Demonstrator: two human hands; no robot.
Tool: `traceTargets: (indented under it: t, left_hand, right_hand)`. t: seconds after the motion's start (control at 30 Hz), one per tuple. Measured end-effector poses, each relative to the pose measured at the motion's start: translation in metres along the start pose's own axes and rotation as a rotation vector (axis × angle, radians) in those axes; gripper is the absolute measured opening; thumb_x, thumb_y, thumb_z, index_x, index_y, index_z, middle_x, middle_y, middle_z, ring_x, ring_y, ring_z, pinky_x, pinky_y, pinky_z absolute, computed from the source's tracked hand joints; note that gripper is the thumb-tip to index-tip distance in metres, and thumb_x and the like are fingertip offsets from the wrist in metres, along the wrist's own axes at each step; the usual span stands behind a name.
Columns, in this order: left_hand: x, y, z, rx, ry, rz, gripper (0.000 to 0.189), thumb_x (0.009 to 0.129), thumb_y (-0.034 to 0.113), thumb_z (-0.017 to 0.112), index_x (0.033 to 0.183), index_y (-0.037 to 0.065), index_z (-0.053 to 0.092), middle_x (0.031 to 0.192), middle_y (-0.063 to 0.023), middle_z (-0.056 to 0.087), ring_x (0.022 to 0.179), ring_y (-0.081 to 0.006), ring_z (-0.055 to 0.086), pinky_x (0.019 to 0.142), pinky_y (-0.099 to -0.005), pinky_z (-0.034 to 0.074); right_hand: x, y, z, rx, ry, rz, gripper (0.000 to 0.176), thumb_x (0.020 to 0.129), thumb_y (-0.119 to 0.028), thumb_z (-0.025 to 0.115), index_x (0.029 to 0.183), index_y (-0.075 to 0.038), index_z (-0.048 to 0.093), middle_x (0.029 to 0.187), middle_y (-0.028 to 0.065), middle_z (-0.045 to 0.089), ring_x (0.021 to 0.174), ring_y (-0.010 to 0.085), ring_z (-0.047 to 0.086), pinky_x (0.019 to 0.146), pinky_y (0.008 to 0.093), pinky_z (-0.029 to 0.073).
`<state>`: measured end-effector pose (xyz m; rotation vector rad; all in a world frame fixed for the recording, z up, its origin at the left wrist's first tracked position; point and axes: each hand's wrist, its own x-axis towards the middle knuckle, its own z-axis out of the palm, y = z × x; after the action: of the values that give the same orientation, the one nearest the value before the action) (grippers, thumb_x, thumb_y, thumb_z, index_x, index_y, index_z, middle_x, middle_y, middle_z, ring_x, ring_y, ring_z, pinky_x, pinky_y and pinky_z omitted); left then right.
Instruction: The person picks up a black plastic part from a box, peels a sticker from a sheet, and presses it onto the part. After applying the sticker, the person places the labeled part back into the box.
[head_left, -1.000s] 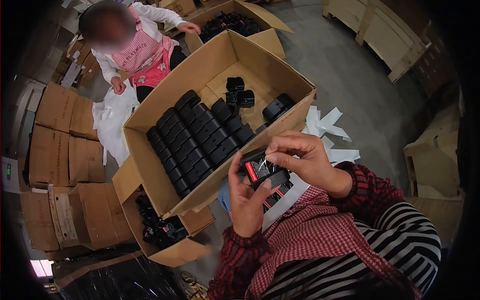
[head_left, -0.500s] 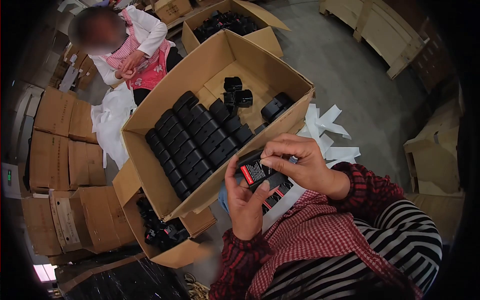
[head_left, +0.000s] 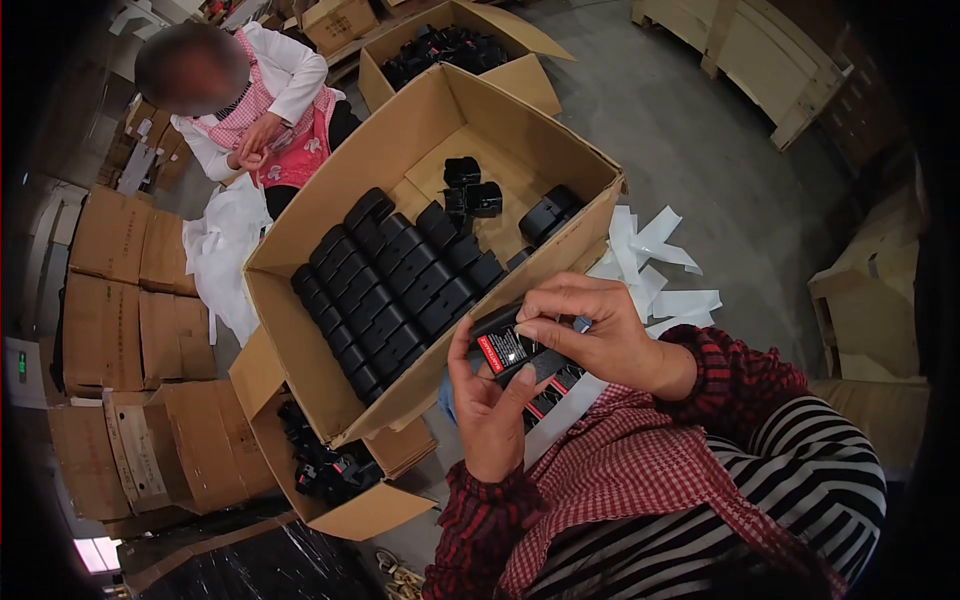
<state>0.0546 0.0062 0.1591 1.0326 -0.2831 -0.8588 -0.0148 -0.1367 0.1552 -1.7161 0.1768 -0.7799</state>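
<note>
Left hand (head_left: pixel 487 400) cups the black block (head_left: pixel 510 352) by its edges, right hand (head_left: pixel 592 335) pinching its labelled face; it looks light, stiff, slightly slick.

place: packing warehouse | cues: stacked cartons (head_left: pixel 110 300), open box of black parts (head_left: pixel 400 290), concrete floor (head_left: pixel 690 140)

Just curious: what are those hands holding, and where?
A small black plastic part with red label: left hand cups its lower end, right hand pinches its top.
</note>
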Motion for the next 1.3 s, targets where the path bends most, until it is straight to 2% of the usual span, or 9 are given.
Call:
traceTargets:
  t: [0.47, 0.57, 0.67, 0.77, 0.83, 0.93, 1.03, 1.23, 1.3]
  left_hand:
    - [0.001, 0.001, 0.000, 0.006, 0.019, 0.002, 0.071, 0.085, -0.005, 0.056, 0.143, 0.008, 0.017, 0.120, -0.0113, 0.052, 0.100, -0.0188, 0.061, 0.079, -0.0342, 0.058]
    - [0.001, 0.000, -0.001, -0.009, -0.004, -0.016, 0.072, 0.085, -0.003, 0.059, 0.142, 0.008, 0.017, 0.123, -0.0140, 0.051, 0.108, -0.0203, 0.056, 0.086, -0.0348, 0.054]
    - [0.001, -0.001, 0.000, 0.028, 0.009, 0.015, 0.069, 0.086, -0.003, 0.055, 0.143, 0.008, 0.017, 0.118, -0.0108, 0.053, 0.100, -0.0187, 0.060, 0.079, -0.0341, 0.058]
    - [0.001, 0.000, 0.004, -0.019, 0.023, 0.017, 0.061, 0.090, 0.002, 0.054, 0.141, 0.006, 0.021, 0.116, -0.0102, 0.054, 0.100, -0.0176, 0.060, 0.082, -0.0323, 0.056]
    - [0.003, -0.002, 0.004, -0.073, 0.101, 0.047, 0.051, 0.093, 0.007, 0.053, 0.137, 0.004, 0.027, 0.111, -0.0093, 0.057, 0.097, -0.0150, 0.059, 0.085, -0.0284, 0.051]
    - [0.003, -0.010, -0.003, -0.034, 0.095, 0.088, 0.044, 0.095, 0.010, 0.053, 0.133, 0.002, 0.031, 0.105, -0.0084, 0.059, 0.096, -0.0130, 0.058, 0.086, -0.0260, 0.046]
    - [0.004, -0.010, 0.002, -0.004, 0.130, 0.103, 0.043, 0.095, 0.009, 0.052, 0.132, 0.002, 0.032, 0.100, -0.0078, 0.061, 0.094, -0.0124, 0.058, 0.085, -0.0258, 0.046]
    - [0.007, -0.012, 0.000, -0.010, 0.160, 0.116, 0.042, 0.095, 0.010, 0.052, 0.131, 0.002, 0.032, 0.097, -0.0061, 0.061, 0.090, -0.0122, 0.059, 0.085, -0.0262, 0.046]
    - [0.008, -0.020, -0.013, 0.032, 0.161, 0.134, 0.042, 0.095, 0.011, 0.053, 0.131, 0.002, 0.032, 0.096, -0.0052, 0.060, 0.089, -0.0121, 0.060, 0.083, -0.0273, 0.048]
  right_hand:
    - [0.000, 0.002, 0.003, -0.021, 0.027, -0.006, 0.014, 0.079, 0.000, 0.068, 0.093, 0.000, 0.066, 0.085, 0.0079, 0.064, 0.076, 0.0162, 0.062, 0.064, 0.0257, 0.049]
    - [-0.001, 0.001, 0.003, -0.038, 0.028, -0.008, 0.015, 0.078, 0.001, 0.068, 0.093, 0.000, 0.066, 0.085, 0.0082, 0.064, 0.075, 0.0165, 0.062, 0.063, 0.0254, 0.049]
    - [-0.002, 0.005, 0.005, -0.060, 0.037, -0.035, 0.016, 0.077, 0.001, 0.069, 0.093, 0.000, 0.066, 0.086, 0.0087, 0.064, 0.073, 0.0176, 0.063, 0.061, 0.0255, 0.049]
    - [-0.003, 0.002, 0.005, -0.084, 0.029, -0.052, 0.018, 0.076, 0.000, 0.069, 0.094, -0.001, 0.065, 0.087, 0.0094, 0.064, 0.072, 0.0203, 0.063, 0.060, 0.0268, 0.051]
    - [-0.003, 0.002, 0.005, -0.098, 0.016, -0.043, 0.019, 0.076, 0.000, 0.069, 0.094, -0.001, 0.065, 0.088, 0.0098, 0.064, 0.073, 0.0220, 0.064, 0.060, 0.0278, 0.051]
    - [-0.005, 0.005, 0.006, -0.177, 0.020, -0.104, 0.020, 0.076, 0.000, 0.070, 0.094, -0.001, 0.065, 0.089, 0.0107, 0.064, 0.074, 0.0254, 0.064, 0.061, 0.0301, 0.053]
    - [-0.005, 0.007, 0.006, -0.187, 0.026, -0.131, 0.020, 0.075, -0.001, 0.070, 0.094, -0.001, 0.064, 0.090, 0.0112, 0.064, 0.074, 0.0267, 0.065, 0.061, 0.0306, 0.053]
    - [-0.006, 0.005, 0.003, -0.166, -0.022, -0.096, 0.040, 0.075, 0.000, 0.070, 0.114, -0.004, 0.060, 0.092, 0.0108, 0.065, 0.071, 0.0245, 0.065, 0.062, 0.0295, 0.054]
    - [-0.004, -0.001, -0.001, -0.143, -0.098, 0.020, 0.046, 0.077, -0.005, 0.070, 0.121, -0.004, 0.056, 0.101, 0.0130, 0.064, 0.070, 0.0242, 0.066, 0.062, 0.0298, 0.055]
